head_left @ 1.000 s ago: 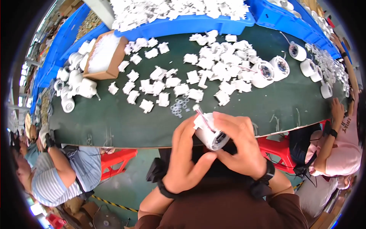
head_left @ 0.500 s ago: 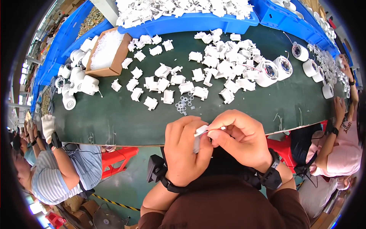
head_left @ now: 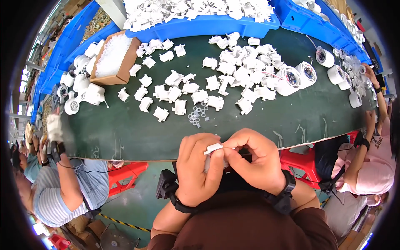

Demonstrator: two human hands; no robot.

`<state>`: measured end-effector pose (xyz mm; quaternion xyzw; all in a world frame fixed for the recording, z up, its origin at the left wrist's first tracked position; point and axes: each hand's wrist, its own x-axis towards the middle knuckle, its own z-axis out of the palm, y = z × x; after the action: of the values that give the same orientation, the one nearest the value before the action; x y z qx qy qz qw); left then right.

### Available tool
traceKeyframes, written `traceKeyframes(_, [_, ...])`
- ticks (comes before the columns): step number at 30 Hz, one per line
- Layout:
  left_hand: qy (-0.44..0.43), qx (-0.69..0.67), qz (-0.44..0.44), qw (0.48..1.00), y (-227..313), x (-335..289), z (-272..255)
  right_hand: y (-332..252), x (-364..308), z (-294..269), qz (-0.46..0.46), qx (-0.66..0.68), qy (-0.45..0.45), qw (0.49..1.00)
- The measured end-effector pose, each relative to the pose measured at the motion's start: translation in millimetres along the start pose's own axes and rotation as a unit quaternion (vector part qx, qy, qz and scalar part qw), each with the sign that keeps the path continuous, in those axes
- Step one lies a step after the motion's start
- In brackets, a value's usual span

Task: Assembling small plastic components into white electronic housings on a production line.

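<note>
Close to my body, at the table's near edge, my left hand (head_left: 195, 173) is closed around a small white plastic part (head_left: 213, 148). Its top shows between thumb and forefinger; the rest is covered by my fingers. My right hand (head_left: 259, 166) is pinched against the side of that part, thumb and forefinger together. Whatever lies in this pinch is too small to make out. Just beyond my hands lie several small translucent rings (head_left: 196, 116) in a loose cluster. Farther out, white plastic brackets (head_left: 246, 75) are heaped and scattered over the dark green table (head_left: 137, 129).
A blue bin (head_left: 204, 28) of white brackets stands at the back, with a cardboard box (head_left: 123, 79) of small white pieces to its left. Round white housings (head_left: 288, 85) stand right, more (head_left: 93, 93) left. Co-workers sit on both sides; a gloved hand (head_left: 54, 127) is at left.
My hands have come slightly closer to my body, and the white part now lies flatter in my left fingers. My right hand has lowered a little. The left co-worker's gloved hand has moved.
</note>
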<state>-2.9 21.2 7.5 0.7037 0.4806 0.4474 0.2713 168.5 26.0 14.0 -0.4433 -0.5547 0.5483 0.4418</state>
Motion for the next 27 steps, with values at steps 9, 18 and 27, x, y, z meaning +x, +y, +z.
traceKeyframes(9, [0.007,-0.012,-0.027,1.0,-2.9,-1.1,-2.5,8.7,41.6,-36.3,-0.152,-0.398,0.132,0.895])
traceKeyframes(18, [0.008,-0.02,-0.021,1.0,-4.7,-2.7,-5.0,5.2,48.8,-33.6,-0.18,-0.487,0.114,0.847])
traceKeyframes(27, [-0.045,-0.331,-0.202,0.921,-1.6,-11.4,-6.5,0.8,10.3,-16.5,-0.059,-0.044,-0.014,0.997])
